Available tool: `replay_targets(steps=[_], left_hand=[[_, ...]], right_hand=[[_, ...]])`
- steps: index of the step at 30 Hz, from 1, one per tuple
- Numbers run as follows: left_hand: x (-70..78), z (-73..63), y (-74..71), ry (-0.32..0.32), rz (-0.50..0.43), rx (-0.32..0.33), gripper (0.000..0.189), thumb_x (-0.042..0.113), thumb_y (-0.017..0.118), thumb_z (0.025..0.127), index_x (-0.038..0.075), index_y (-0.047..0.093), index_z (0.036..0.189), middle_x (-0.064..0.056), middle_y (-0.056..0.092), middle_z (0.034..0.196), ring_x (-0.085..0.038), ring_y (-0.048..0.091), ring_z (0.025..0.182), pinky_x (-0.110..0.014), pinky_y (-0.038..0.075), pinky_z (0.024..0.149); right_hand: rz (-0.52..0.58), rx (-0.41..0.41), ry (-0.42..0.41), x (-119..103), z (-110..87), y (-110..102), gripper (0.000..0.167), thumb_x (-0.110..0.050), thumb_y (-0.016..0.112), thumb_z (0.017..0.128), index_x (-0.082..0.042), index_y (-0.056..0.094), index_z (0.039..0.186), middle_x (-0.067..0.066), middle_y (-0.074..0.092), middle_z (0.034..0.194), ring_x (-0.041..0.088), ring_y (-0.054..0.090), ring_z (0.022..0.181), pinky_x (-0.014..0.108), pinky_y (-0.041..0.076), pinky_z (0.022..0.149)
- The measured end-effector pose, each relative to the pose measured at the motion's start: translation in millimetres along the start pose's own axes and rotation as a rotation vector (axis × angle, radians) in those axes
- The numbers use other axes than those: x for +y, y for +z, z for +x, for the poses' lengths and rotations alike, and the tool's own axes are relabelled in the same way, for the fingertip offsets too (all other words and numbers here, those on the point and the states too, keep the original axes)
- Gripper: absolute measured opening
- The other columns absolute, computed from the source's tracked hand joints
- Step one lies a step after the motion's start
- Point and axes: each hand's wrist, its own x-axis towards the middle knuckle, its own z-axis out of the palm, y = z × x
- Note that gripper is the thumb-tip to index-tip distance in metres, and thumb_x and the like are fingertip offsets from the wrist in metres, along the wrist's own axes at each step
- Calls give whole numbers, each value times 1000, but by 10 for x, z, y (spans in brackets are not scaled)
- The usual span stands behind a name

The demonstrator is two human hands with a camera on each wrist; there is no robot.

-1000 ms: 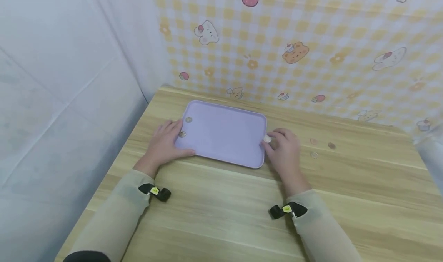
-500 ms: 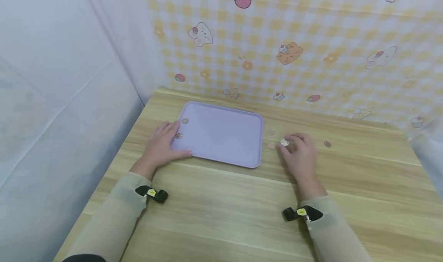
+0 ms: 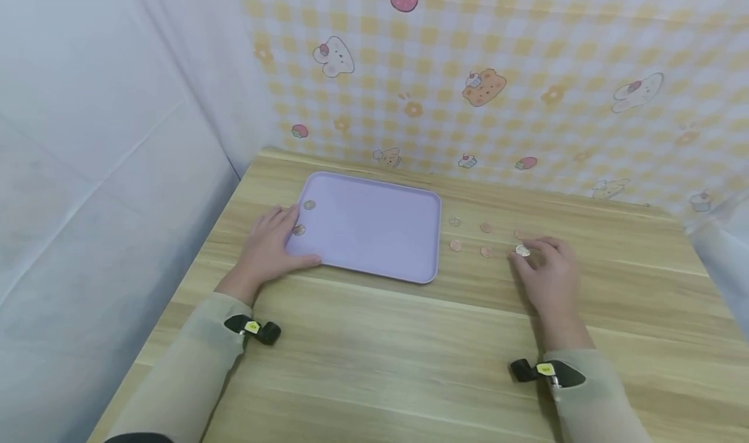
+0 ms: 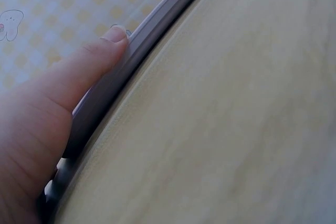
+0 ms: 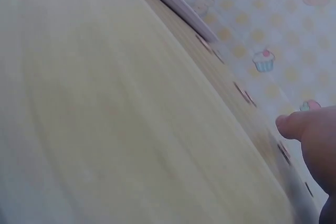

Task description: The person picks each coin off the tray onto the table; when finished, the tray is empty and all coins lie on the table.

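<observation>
My left hand (image 3: pixel 264 251) rests at the left end of a lilac rectangular tray (image 3: pixel 368 225), fingers at its left rim and thumb along the front rim. In the left wrist view the straight thumb (image 4: pixel 97 61) touches the tray's side (image 4: pixel 157 22). Inside the tray lie two coins, one greenish-gold (image 3: pixel 309 205), the other brownish (image 3: pixel 299 230), close to the left fingertips. My right hand (image 3: pixel 549 277) pinches a shiny silver coin (image 3: pixel 523 251) between thumb and fingertips, low over the table. A copper coin (image 3: pixel 519 234) lies just behind it.
Between tray and right hand lie a silvery coin (image 3: pixel 454 222) and copper-coloured coins (image 3: pixel 455 246), in pairs. The wood-grain table (image 3: pixel 374 352) meets a yellow checked cloth (image 3: pixel 421 72) behind and a white cloth wall (image 3: pixel 117 170) at left. Each sleeve carries a black wrist camera (image 3: pixel 266 331).
My right hand has moved right, away from the tray's right rim and past the coins on the table, still pinching the silver coin. My left hand stays on the tray.
</observation>
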Motion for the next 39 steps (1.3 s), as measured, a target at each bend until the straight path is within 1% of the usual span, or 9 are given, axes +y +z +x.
replay_targets(steps=[3, 5, 8, 13, 17, 20, 27, 32, 39], left_hand=[[-8, 1, -12, -1, 0, 1, 129, 76, 79, 79, 2, 24, 169, -20, 31, 172, -44, 18, 160, -62, 8, 129], [-8, 3, -21, 3, -1, 0, 130, 76, 79, 79, 2, 24, 169, -20, 32, 171, -45, 17, 160, -62, 7, 129], [-8, 11, -29, 5, 3, -5, 130, 77, 78, 79, 2, 23, 169, -20, 32, 171, -45, 17, 160, -63, 7, 129], [-10, 23, -26, 6, 8, -9, 130, 78, 78, 79, 2, 23, 169, -19, 31, 172, -44, 17, 160, -62, 7, 129], [-5, 27, -34, 5, -1, -10, 130, 76, 79, 79, 2, 23, 169, -20, 32, 171, -45, 17, 160, -62, 6, 129], [-4, 31, -39, 4, -4, -13, 130, 75, 80, 79, 1, 23, 169, -21, 32, 171, -45, 17, 160, -62, 6, 129], [-15, 40, -28, 12, 0, -7, 129, 76, 79, 79, 1, 24, 169, -21, 32, 171, -44, 18, 159, -62, 7, 129], [1, 32, -32, 15, 1, -1, 129, 74, 80, 79, 0, 25, 168, -21, 32, 171, -44, 19, 159, -62, 7, 129], [2, 23, -22, 11, 0, -3, 128, 74, 80, 79, 0, 24, 169, -21, 33, 171, -44, 18, 159, -62, 7, 129]], right_hand=[[-23, -25, 60, 70, -6, -88, 37, -18, 90, 89, 3, 76, 116, 24, 65, 134, 46, 56, 127, 63, 46, 108], [-31, -34, 91, 114, -13, -140, 39, -20, 89, 90, 3, 75, 117, 22, 65, 137, 45, 56, 128, 62, 44, 109], [-50, -61, 137, 176, -38, -220, 39, -21, 87, 92, 2, 74, 120, 23, 64, 136, 45, 55, 126, 64, 43, 108], [-94, -141, 230, 253, -68, -354, 40, -26, 80, 98, 1, 72, 127, 29, 61, 136, 52, 52, 128, 69, 36, 112], [-132, -167, 229, 289, -67, -412, 41, -28, 79, 99, 0, 72, 127, 29, 64, 137, 51, 51, 131, 65, 29, 114], [-134, -173, 222, 318, -59, -424, 41, -30, 78, 99, -1, 73, 127, 29, 65, 136, 49, 50, 131, 63, 26, 113], [-122, -231, 254, 348, -46, -439, 45, -41, 72, 102, -3, 74, 125, 32, 62, 140, 54, 45, 135, 67, 16, 118], [-128, -242, 263, 347, -45, -439, 45, -43, 71, 103, -5, 74, 126, 31, 61, 140, 56, 44, 135, 69, 17, 116], [-146, -229, 240, 354, -61, -436, 42, -41, 71, 103, -6, 76, 125, 31, 61, 141, 54, 45, 135, 69, 16, 117]])
